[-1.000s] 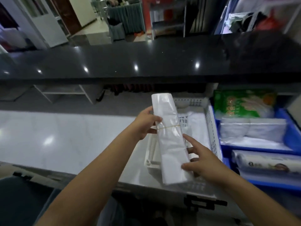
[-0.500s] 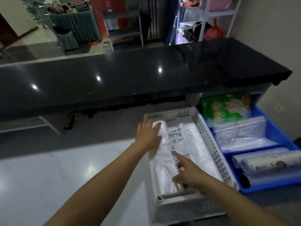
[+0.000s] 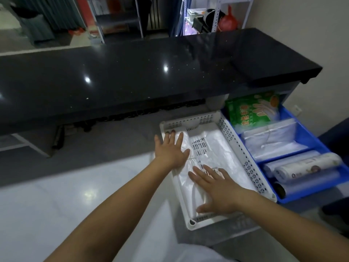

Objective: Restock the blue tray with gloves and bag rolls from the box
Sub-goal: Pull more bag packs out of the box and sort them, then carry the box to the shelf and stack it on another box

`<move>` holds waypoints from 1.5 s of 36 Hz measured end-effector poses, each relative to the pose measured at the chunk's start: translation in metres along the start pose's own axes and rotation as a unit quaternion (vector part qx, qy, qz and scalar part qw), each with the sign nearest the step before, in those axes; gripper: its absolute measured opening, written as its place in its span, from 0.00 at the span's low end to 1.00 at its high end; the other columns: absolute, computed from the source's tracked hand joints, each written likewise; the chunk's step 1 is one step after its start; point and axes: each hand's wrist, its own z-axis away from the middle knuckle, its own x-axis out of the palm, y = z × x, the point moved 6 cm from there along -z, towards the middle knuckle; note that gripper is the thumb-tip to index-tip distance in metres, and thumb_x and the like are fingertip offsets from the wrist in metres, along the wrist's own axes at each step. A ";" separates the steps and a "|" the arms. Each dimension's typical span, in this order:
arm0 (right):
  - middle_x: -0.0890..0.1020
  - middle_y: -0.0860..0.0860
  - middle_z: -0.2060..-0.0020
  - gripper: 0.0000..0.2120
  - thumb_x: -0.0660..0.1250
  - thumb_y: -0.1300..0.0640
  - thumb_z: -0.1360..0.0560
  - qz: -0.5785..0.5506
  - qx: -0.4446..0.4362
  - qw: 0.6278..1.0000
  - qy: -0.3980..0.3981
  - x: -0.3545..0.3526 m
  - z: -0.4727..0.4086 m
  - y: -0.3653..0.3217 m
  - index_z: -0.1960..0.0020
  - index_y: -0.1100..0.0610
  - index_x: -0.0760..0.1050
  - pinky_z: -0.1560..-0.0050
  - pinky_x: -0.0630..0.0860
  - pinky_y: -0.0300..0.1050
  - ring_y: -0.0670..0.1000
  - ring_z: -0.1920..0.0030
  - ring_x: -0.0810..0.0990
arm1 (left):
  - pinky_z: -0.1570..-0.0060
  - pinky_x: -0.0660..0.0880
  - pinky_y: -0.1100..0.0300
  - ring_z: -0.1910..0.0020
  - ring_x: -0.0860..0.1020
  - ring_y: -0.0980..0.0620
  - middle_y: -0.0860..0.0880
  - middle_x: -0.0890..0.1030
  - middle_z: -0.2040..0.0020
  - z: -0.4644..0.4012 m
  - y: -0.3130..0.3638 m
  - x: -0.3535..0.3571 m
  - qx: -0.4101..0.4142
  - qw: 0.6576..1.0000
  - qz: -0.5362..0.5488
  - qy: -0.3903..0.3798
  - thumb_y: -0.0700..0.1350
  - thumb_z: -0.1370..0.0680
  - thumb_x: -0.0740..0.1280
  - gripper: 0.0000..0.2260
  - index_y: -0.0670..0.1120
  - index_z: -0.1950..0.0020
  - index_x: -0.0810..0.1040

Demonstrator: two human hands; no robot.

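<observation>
A white perforated basket (image 3: 229,131) sits on the floor under the black counter. A flat bundle of clear plastic bags (image 3: 186,178) lies along its left side. My left hand (image 3: 171,150) presses flat on the bundle's far end, fingers spread. My right hand (image 3: 215,188) lies flat on its near end. The blue tray (image 3: 309,133) stands right of the basket. It holds a green glove pack (image 3: 251,110) at the back, folded clear bags (image 3: 273,138) in the middle and bag rolls (image 3: 306,167) at the front.
The black counter (image 3: 151,76) overhangs the basket's far end. Glossy pale floor (image 3: 56,195) spreads to the left. More clear bags (image 3: 222,154) lie on the basket's right side. Shelving and a red bag (image 3: 228,21) stand beyond the counter.
A second ago both hands held the bag bundle above the basket. They lowered it into the basket's left side and now press it flat with straight fingers. My view has swung right.
</observation>
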 end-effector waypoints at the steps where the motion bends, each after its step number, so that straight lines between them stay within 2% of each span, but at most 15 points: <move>1: 0.27 0.40 0.27 0.48 0.58 0.27 0.28 0.010 -0.001 1.000 -0.006 -0.001 0.001 0.001 0.23 0.41 0.29 0.25 0.34 0.59 0.50 0.23 0.29 | 0.28 0.37 0.34 0.20 0.41 0.45 0.47 0.42 0.18 0.000 0.000 0.000 -0.002 1.000 0.003 -0.005 0.66 0.20 0.42 0.33 0.54 0.20 0.37; 8: 0.30 0.44 0.24 0.36 0.46 0.29 0.22 0.019 -0.032 0.999 -0.026 -0.006 0.015 -0.010 0.23 0.39 0.31 0.25 0.32 0.59 0.51 0.24 0.28 | 0.28 0.37 0.33 0.20 0.41 0.45 0.48 0.41 0.19 0.002 0.000 -0.004 -0.007 1.000 0.018 -0.017 0.66 0.20 0.43 0.33 0.54 0.20 0.38; 11: 0.33 0.42 0.22 0.35 0.44 0.28 0.23 -0.004 -0.047 0.998 -0.034 -0.002 0.023 -0.016 0.22 0.38 0.34 0.25 0.32 0.59 0.51 0.23 0.29 | 0.28 0.36 0.33 0.20 0.41 0.47 0.49 0.41 0.19 0.005 -0.001 -0.009 -0.011 0.999 0.030 -0.028 0.65 0.19 0.45 0.32 0.55 0.19 0.40; 15: 0.39 0.41 0.21 0.36 0.43 0.25 0.25 -0.046 -0.072 0.995 -0.048 -0.006 0.033 -0.019 0.21 0.36 0.40 0.25 0.37 0.61 0.51 0.22 0.34 | 0.27 0.37 0.33 0.20 0.41 0.45 0.49 0.44 0.18 0.016 -0.001 -0.018 -0.013 0.997 0.048 -0.052 0.62 0.19 0.52 0.31 0.53 0.19 0.46; 18: 0.46 0.44 0.19 0.38 0.45 0.24 0.26 -0.063 -0.098 0.993 -0.026 -0.012 0.042 -0.020 0.21 0.39 0.49 0.25 0.42 0.62 0.49 0.20 0.41 | 0.26 0.39 0.35 0.20 0.42 0.45 0.49 0.45 0.18 0.039 -0.005 -0.025 -0.031 0.996 0.077 -0.028 0.62 0.19 0.53 0.30 0.54 0.20 0.52; 21: 0.49 0.45 0.19 0.39 0.46 0.23 0.27 -0.082 -0.123 0.989 0.005 -0.018 0.055 -0.020 0.22 0.40 0.55 0.25 0.42 0.61 0.48 0.20 0.42 | 0.25 0.41 0.38 0.20 0.43 0.45 0.50 0.47 0.18 0.079 -0.010 -0.027 -0.080 0.985 0.149 0.028 0.63 0.20 0.55 0.30 0.58 0.20 0.51; 26: 0.43 0.42 0.20 0.41 0.45 0.22 0.31 -0.091 -0.169 0.979 0.065 -0.019 0.084 -0.025 0.22 0.37 0.53 0.24 0.37 0.62 0.46 0.22 0.34 | 0.24 0.47 0.41 0.20 0.46 0.45 0.50 0.49 0.18 0.188 -0.004 -0.012 -0.206 0.930 0.263 0.155 0.61 0.19 0.57 0.28 0.58 0.20 0.53; 29: 0.40 0.41 0.20 0.40 0.43 0.22 0.31 -0.086 -0.199 0.969 0.115 -0.008 0.101 -0.039 0.22 0.36 0.50 0.24 0.35 0.62 0.46 0.23 0.30 | 0.23 0.48 0.43 0.20 0.46 0.47 0.51 0.49 0.18 0.269 0.016 0.019 -0.304 0.866 0.323 0.231 0.60 0.19 0.58 0.29 0.60 0.21 0.51; 32: 0.40 0.42 0.21 0.37 0.44 0.24 0.29 -0.080 -0.249 0.950 0.170 0.014 0.121 -0.061 0.22 0.34 0.49 0.24 0.36 0.59 0.47 0.23 0.30 | 0.23 0.49 0.43 0.20 0.47 0.47 0.50 0.50 0.18 0.351 0.045 0.064 -0.397 0.814 0.331 0.266 0.58 0.20 0.63 0.31 0.59 0.20 0.53; 35: 0.38 0.39 0.22 0.35 0.46 0.26 0.26 -0.105 -0.306 0.932 0.165 0.050 0.143 -0.084 0.22 0.34 0.47 0.25 0.33 0.55 0.47 0.23 0.30 | 0.24 0.50 0.44 0.20 0.48 0.46 0.49 0.50 0.19 0.428 0.081 0.117 -0.488 0.780 0.316 0.232 0.59 0.21 0.63 0.33 0.58 0.20 0.53; 38: 0.32 0.37 0.24 0.35 0.44 0.24 0.28 -0.096 -0.335 0.934 0.079 0.097 0.162 -0.107 0.24 0.30 0.40 0.25 0.32 0.56 0.46 0.25 0.27 | 0.24 0.50 0.46 0.20 0.48 0.46 0.50 0.48 0.18 0.493 0.121 0.165 -0.561 0.747 0.317 0.162 0.63 0.21 0.60 0.33 0.60 0.21 0.49; 41: 0.33 0.41 0.22 0.35 0.45 0.25 0.27 -0.033 -0.352 0.935 -0.003 0.143 0.182 -0.127 0.24 0.30 0.38 0.24 0.36 0.59 0.48 0.24 0.27 | 0.25 0.50 0.48 0.20 0.47 0.46 0.50 0.46 0.18 0.544 0.156 0.201 -0.610 0.720 0.315 0.102 0.67 0.22 0.56 0.34 0.61 0.21 0.45; 48: 0.36 0.43 0.21 0.36 0.50 0.26 0.25 0.041 -0.350 0.929 -0.115 0.214 0.217 -0.155 0.23 0.33 0.40 0.25 0.40 0.61 0.49 0.22 0.32 | 0.25 0.48 0.45 0.20 0.43 0.46 0.52 0.39 0.19 0.604 0.194 0.256 -0.647 0.660 0.381 0.027 0.71 0.24 0.54 0.36 0.64 0.22 0.40; 54: 0.40 0.43 0.20 0.35 0.51 0.27 0.25 0.064 -0.336 0.934 -0.103 0.231 0.224 -0.200 0.22 0.33 0.43 0.24 0.43 0.61 0.50 0.21 0.36 | 0.25 0.47 0.44 0.20 0.45 0.44 0.51 0.43 0.18 0.655 0.170 0.279 -0.646 0.633 0.423 0.046 0.69 0.24 0.55 0.36 0.61 0.21 0.44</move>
